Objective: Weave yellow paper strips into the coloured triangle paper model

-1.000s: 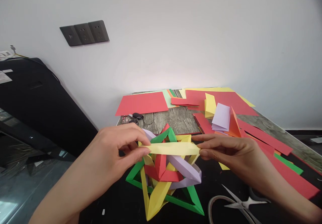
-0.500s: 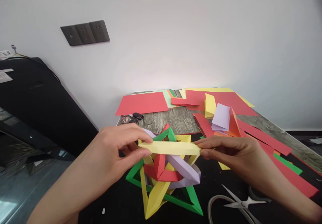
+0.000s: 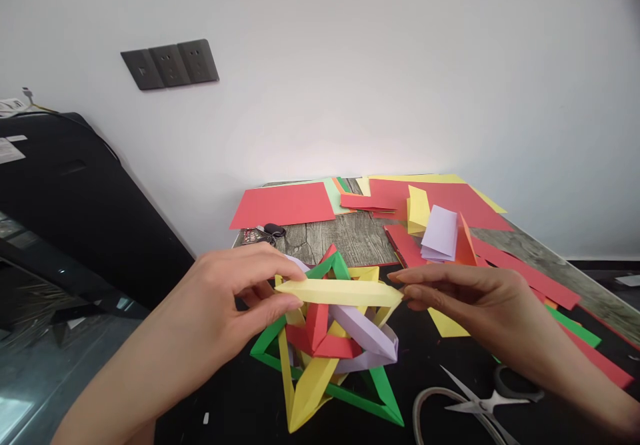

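Note:
A pale yellow folded paper strip [image 3: 345, 292] with pointed ends stretches across the top of a woven paper star model [image 3: 320, 345] made of green, red, yellow and lilac strips. My left hand [image 3: 225, 291] pinches the strip's left end between thumb and fingers. At the right end is my right hand [image 3: 475, 301], its thumb and index finger slightly apart beside the tip, which now shows uncovered. Whether the thumb still touches that tip is hard to see. Part of the model lies hidden behind the strip and my left fingers.
Scissors [image 3: 483, 405] lie open over a roll of tape [image 3: 425, 408] at front right. Folded lilac paper [image 3: 439, 233], yellow paper [image 3: 417, 210] and red strips [image 3: 530, 275] spread to the right. Red sheets [image 3: 285, 206] and keys [image 3: 273, 231] are at the back left.
My right fingers have loosened and shifted slightly right, off the strip's right tip. My left hand keeps its pinch, and the model has barely moved.

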Motion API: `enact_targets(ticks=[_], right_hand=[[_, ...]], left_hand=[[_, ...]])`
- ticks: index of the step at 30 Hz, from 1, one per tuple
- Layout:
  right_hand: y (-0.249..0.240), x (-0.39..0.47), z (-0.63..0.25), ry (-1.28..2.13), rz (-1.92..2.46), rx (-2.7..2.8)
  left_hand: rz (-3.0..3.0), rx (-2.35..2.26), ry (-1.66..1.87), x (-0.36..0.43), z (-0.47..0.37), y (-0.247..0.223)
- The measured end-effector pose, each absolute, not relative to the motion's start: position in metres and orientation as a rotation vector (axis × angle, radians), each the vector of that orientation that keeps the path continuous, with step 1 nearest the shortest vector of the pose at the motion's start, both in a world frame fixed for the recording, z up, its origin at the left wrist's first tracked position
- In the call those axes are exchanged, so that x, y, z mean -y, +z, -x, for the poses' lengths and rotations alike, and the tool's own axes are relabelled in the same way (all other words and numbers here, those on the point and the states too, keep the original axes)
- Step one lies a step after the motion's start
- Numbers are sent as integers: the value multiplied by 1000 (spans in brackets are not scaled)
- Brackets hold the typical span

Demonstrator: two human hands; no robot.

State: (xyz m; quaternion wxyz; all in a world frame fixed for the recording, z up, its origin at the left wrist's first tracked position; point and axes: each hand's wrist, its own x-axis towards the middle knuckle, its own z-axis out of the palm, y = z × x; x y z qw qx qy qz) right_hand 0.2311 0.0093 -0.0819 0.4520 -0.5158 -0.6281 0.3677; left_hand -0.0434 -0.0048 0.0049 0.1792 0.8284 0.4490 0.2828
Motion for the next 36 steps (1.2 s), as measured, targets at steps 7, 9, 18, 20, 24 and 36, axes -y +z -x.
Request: enact_targets(ticks=[7,9,18,20,24,36], right_hand=[[-76,-3,-234,650,1263,1650],[-61,0,-226,485,1173,1705],[-9,-11,-168,443,747,2195],[-13,-15,-163,491,735,2225],[-19,-18,-158,526,760,2232],[-22,-14,-155,500,843,2161]], left_hand=[[-2307,-1325,708,5,46,2],[-2284,-1343,682,6,45,3],[-2171,-1325,684,6,43,3],[-2140,-1309,694,6,42,2],[-2092,-1300,703,7,43,0],[-2098,-1333,632,-1,51,-4]])
